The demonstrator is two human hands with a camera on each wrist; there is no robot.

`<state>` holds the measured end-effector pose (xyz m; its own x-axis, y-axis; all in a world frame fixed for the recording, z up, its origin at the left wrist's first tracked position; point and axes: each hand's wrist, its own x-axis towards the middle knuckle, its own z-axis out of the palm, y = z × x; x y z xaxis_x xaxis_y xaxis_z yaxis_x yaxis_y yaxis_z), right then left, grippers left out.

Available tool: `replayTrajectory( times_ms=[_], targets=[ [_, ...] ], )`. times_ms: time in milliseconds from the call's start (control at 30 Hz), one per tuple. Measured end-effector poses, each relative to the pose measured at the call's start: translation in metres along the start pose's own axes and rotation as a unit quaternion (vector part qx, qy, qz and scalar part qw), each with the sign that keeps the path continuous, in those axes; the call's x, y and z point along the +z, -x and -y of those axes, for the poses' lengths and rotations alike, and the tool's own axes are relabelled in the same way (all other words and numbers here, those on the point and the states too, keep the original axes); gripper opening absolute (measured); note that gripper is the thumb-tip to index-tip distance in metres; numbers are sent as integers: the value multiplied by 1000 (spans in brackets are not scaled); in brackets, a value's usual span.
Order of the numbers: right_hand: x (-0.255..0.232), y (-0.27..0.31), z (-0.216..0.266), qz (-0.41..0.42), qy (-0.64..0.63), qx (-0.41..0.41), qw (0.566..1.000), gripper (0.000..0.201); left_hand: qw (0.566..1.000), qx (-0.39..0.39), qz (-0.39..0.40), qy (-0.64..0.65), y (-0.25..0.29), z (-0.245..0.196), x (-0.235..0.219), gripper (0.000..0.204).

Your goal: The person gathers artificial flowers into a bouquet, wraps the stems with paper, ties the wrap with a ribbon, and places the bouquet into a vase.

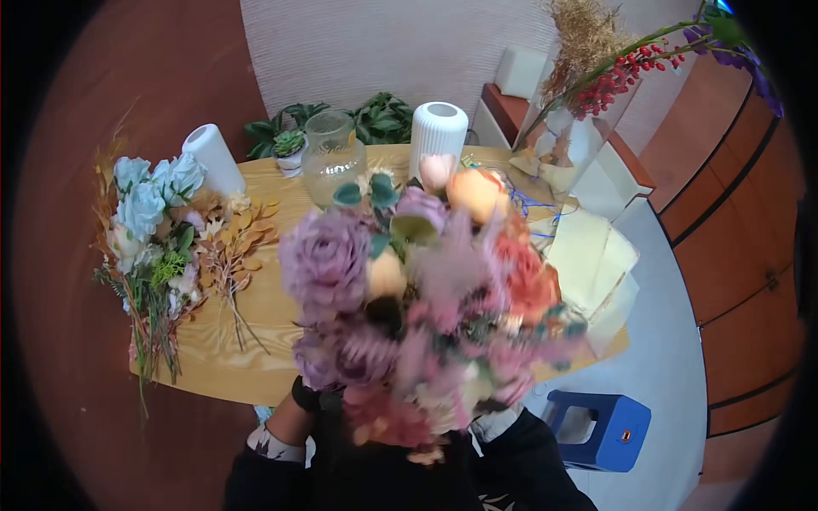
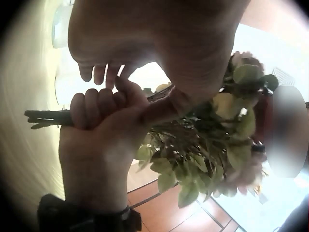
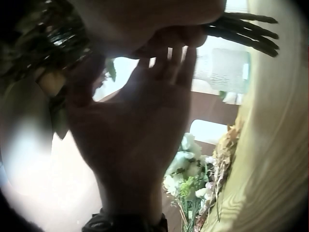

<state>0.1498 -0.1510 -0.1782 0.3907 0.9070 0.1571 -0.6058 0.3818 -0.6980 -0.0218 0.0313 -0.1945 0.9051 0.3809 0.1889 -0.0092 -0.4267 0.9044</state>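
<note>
A large bouquet point(image 1: 452, 272) of purple, pink, orange and red flowers fills the middle of the head view, held over the near side of the table and slightly blurred. It hides both hands there. In the left wrist view, my right hand point(image 2: 106, 111) grips the bouquet's bundled stems point(image 2: 48, 117), fingers curled round them, the cut ends sticking out past the fist. My left hand point(image 2: 154, 43) lies close over that fist, fingers straight and apart, thumb alongside the bouquet's upper stems. The right wrist view also shows the left hand point(image 3: 140, 106) with its fingers extended beside the stems.
On the wooden table point(image 1: 256, 366), loose flowers point(image 1: 141, 213) lie at the left near a white vase point(image 1: 213, 162). Behind the bouquet stand a glass vase point(image 1: 332, 162) and a ribbed white vase point(image 1: 437, 136). Cream wrapping sheets point(image 1: 592, 255) lie right, above a blue stool point(image 1: 609, 430).
</note>
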Motion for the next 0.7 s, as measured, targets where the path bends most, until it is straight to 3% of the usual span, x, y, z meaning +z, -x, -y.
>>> replayTrajectory(
  times_ms=[33,100,267,700],
  targets=[
    [-5,0,9,3,-8,3,1000,11,1000,-9,3,7,-22,-12,0,46],
    [-11,18,9,4,-26,11,1000,11,999,-31,9,24,7,-12,-1,46],
    [-22,68,8,16,-50,42,998,11,994,-76,5,83,-25,-39,8,46],
    [-23,87,-3,34,-78,62,994,14,962,-132,33,238,12,-50,-14,47]
  ],
)
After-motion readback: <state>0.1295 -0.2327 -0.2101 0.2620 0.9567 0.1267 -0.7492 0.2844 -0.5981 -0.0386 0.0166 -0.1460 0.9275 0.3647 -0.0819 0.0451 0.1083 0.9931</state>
